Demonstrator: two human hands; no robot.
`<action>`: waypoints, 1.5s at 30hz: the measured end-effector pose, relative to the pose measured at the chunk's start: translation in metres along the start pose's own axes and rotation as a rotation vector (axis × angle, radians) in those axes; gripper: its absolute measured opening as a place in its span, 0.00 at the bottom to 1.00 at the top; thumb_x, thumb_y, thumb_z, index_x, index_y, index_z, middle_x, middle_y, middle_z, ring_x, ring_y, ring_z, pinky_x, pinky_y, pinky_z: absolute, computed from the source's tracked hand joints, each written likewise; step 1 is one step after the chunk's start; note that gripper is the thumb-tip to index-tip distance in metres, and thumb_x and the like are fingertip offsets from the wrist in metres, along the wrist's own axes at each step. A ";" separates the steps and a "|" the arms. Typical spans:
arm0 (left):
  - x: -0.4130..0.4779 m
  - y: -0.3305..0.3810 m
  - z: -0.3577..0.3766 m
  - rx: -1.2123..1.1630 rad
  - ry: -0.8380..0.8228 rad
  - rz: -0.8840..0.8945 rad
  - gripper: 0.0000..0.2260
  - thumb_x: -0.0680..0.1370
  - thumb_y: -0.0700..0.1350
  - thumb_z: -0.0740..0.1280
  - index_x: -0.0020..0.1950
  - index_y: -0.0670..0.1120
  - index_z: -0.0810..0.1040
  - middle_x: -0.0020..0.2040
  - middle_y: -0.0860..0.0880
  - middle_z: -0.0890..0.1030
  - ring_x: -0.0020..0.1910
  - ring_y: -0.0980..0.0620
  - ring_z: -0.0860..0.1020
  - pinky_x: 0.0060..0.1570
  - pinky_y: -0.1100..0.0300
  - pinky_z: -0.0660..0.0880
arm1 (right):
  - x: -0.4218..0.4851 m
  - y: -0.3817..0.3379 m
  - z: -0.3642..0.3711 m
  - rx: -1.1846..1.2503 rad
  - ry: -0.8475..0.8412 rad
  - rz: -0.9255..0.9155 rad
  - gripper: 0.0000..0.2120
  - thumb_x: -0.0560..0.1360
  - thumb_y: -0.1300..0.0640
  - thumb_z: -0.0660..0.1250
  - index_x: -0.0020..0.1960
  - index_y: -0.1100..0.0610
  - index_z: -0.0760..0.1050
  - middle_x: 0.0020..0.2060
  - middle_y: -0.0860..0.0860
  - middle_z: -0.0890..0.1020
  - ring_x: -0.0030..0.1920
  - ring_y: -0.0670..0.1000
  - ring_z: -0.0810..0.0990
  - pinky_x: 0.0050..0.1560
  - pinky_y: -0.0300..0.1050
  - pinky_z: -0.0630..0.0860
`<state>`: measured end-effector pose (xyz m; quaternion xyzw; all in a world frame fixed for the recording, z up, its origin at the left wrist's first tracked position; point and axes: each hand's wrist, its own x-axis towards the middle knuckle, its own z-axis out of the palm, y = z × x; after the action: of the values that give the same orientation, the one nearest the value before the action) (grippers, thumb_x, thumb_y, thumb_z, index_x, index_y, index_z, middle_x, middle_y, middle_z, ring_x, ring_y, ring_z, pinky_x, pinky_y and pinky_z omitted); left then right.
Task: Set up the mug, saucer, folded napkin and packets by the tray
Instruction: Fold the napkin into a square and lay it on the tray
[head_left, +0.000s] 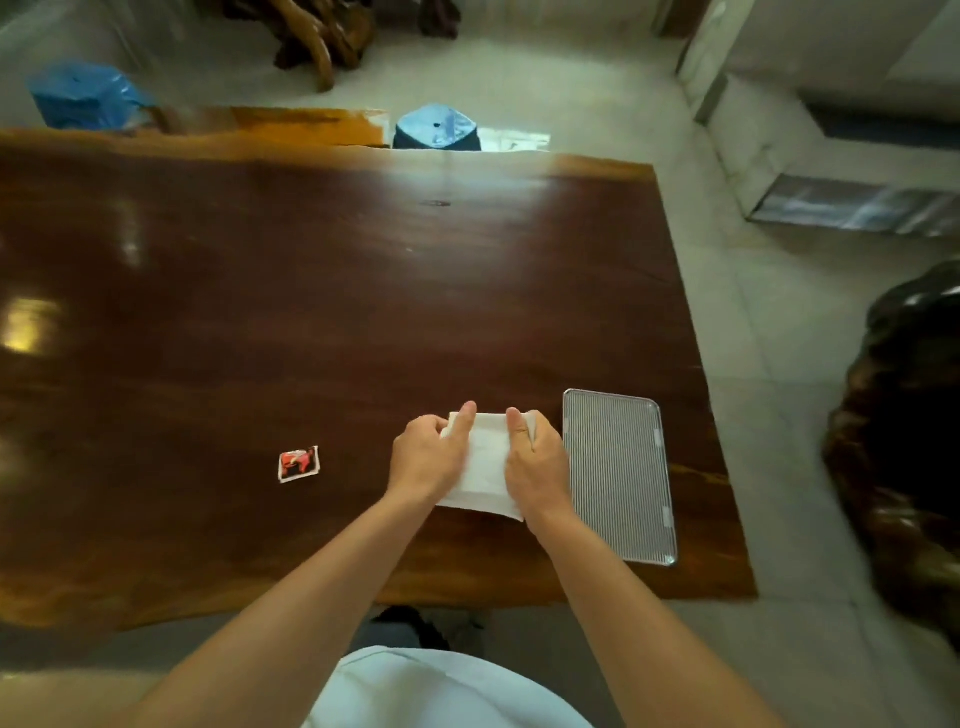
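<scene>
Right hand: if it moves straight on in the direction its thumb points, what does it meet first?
Probably nothing: past the white paper napkin held by the right hand, only bare dark wooden table shows; the ribbed metal tray lies beside it.

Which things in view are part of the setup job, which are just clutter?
Job:
- napkin, white, held at both sides by the left hand and right hand
- tray, ribbed metal, beside the napkin
- packet, red, lying alone on the table
No mug or saucer in view.

Lying about:
- blue bag
- blue stool
- wood carving
</scene>
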<state>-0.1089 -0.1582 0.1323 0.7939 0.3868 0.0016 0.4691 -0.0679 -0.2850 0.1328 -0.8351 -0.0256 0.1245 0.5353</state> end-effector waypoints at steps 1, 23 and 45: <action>0.001 0.003 0.006 -0.007 -0.006 0.022 0.22 0.78 0.64 0.63 0.40 0.47 0.79 0.36 0.52 0.81 0.36 0.53 0.79 0.30 0.57 0.70 | 0.000 0.001 -0.006 -0.002 0.024 0.015 0.16 0.83 0.45 0.57 0.38 0.50 0.68 0.32 0.46 0.74 0.32 0.45 0.74 0.31 0.38 0.69; 0.037 0.055 0.099 -0.239 -0.642 0.033 0.10 0.73 0.31 0.73 0.43 0.46 0.87 0.49 0.52 0.83 0.52 0.51 0.77 0.50 0.61 0.73 | 0.036 0.053 -0.129 0.450 0.032 0.632 0.16 0.77 0.71 0.64 0.42 0.55 0.86 0.58 0.53 0.80 0.57 0.56 0.79 0.54 0.50 0.78; 0.055 0.057 0.252 -0.521 -0.204 -0.420 0.25 0.72 0.25 0.68 0.62 0.48 0.75 0.56 0.45 0.82 0.54 0.48 0.82 0.55 0.46 0.81 | 0.180 0.165 -0.189 0.064 -0.420 0.630 0.16 0.78 0.66 0.58 0.52 0.56 0.84 0.62 0.53 0.77 0.50 0.52 0.78 0.48 0.49 0.80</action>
<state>0.0566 -0.3264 0.0143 0.5467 0.4797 -0.0757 0.6821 0.1361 -0.4913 0.0263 -0.7413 0.1272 0.4519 0.4796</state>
